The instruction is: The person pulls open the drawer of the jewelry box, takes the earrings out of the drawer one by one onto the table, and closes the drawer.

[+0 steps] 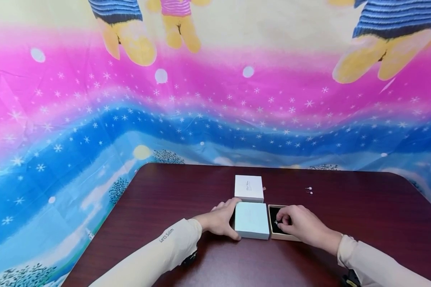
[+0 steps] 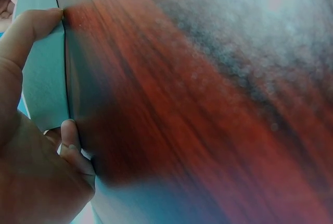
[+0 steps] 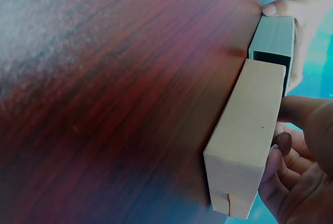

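A pale mint box sleeve (image 1: 252, 220) lies on the table, its end facing the drawer hollow and dark in the right wrist view. My left hand (image 1: 220, 219) grips it by the left side, thumb (image 2: 44, 22) along the near edge and fingers round the far corner. Right beside the sleeve sits a cream box drawer (image 3: 244, 112) with a black lining (image 1: 274, 215). Over this drawer, my right hand (image 1: 303, 223) has thumb and index finger brought together at a small silver star-shaped piece of jewelry (image 1: 276, 223) against the lining. The palm hides the drawer's right part.
Behind the sleeve lies a white lettered box (image 1: 249, 187) with a small tab on its right side. Two pearl-like earrings (image 1: 310, 188) rest farther right on the dark red-brown table (image 1: 186, 183). A printed cloth (image 1: 215, 99) hangs behind the table.
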The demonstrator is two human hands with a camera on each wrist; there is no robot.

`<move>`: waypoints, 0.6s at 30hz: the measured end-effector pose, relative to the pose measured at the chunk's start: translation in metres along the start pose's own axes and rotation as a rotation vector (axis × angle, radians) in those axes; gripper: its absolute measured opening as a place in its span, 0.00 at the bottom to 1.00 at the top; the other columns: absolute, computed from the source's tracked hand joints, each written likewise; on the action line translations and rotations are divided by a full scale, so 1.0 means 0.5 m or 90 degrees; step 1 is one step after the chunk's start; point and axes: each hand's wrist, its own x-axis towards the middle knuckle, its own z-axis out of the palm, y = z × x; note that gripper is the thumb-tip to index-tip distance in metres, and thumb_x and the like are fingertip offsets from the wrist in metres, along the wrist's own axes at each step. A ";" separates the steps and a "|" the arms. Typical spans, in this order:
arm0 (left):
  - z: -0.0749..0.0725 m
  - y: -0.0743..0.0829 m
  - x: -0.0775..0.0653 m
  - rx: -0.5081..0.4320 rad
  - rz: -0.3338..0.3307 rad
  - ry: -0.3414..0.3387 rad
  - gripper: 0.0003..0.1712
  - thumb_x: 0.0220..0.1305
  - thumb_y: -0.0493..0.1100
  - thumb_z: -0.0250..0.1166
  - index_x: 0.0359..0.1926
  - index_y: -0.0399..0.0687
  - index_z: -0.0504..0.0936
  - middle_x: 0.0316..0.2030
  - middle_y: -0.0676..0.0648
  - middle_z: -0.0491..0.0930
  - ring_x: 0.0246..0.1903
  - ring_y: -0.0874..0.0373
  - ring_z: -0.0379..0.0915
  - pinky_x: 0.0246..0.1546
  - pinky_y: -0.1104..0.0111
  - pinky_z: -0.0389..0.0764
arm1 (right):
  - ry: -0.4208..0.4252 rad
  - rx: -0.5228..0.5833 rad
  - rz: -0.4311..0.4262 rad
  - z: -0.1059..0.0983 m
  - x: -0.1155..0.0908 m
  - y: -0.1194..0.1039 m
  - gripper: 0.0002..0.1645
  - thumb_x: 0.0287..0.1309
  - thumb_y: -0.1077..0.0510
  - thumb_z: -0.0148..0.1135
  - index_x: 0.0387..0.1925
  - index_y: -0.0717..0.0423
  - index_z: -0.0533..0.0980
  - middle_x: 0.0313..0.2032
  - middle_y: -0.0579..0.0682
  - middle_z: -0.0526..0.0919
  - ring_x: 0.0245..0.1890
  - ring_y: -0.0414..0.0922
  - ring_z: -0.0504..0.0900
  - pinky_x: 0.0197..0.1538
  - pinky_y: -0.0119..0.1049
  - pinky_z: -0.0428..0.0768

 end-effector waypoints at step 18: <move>0.000 0.000 -0.001 -0.006 0.001 0.002 0.61 0.42 0.52 0.82 0.74 0.55 0.55 0.64 0.52 0.69 0.49 0.60 0.61 0.52 0.68 0.62 | -0.016 -0.026 0.003 0.001 0.010 -0.004 0.02 0.55 0.61 0.69 0.32 0.53 0.85 0.19 0.33 0.75 0.21 0.27 0.68 0.29 0.28 0.71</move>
